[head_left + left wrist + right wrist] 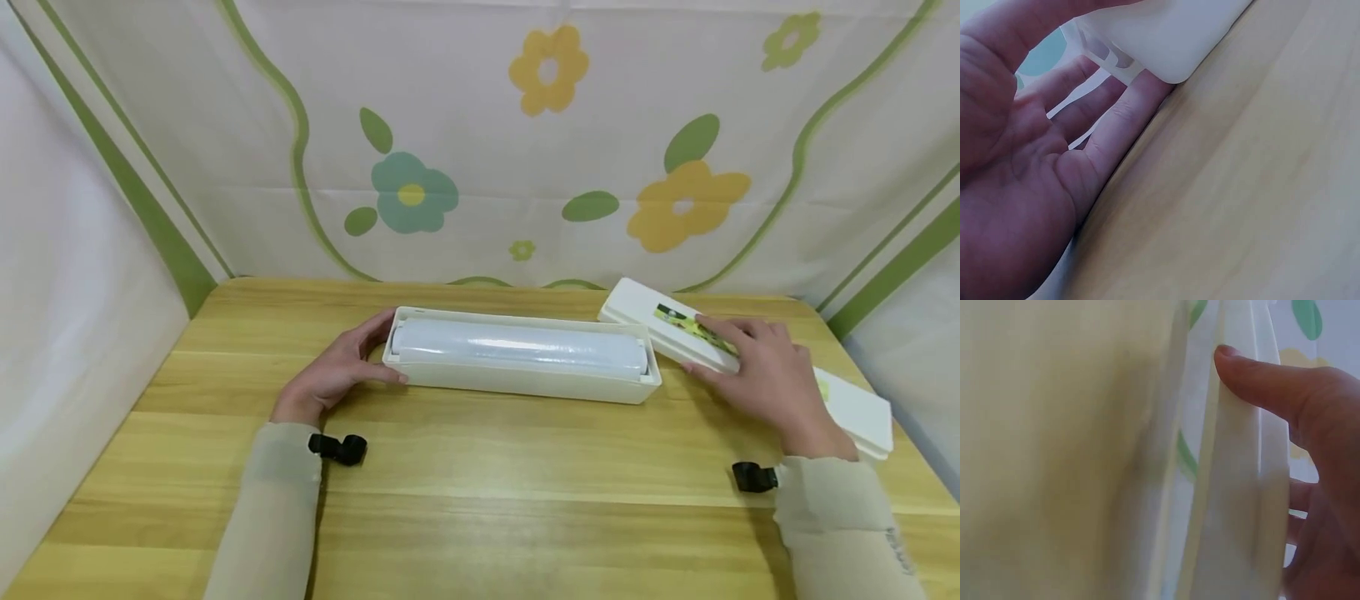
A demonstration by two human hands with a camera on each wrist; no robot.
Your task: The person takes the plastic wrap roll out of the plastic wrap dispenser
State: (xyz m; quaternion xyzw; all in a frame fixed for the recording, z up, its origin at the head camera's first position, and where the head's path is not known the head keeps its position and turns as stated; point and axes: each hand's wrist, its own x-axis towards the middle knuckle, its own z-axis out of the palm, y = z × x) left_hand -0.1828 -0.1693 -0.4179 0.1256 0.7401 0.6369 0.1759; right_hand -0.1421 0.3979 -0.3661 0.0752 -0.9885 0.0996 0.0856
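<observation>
A long white cling film dispenser box lies on the table with its top off. Inside it sits a shiny roll of cling film. My left hand holds the box's left end, the thumb at the front corner and the other fingers round the far side. To the right, my right hand grips the long white lid across its middle, with the thumb on the near edge. The lid slants down to the right and bears a green and yellow label, partly hidden by the fingers.
Under everything is a wooden table. A white curtain with printed flowers and green bands hangs along its far edge and at both sides. Each sleeve cuff carries a small black wrist camera.
</observation>
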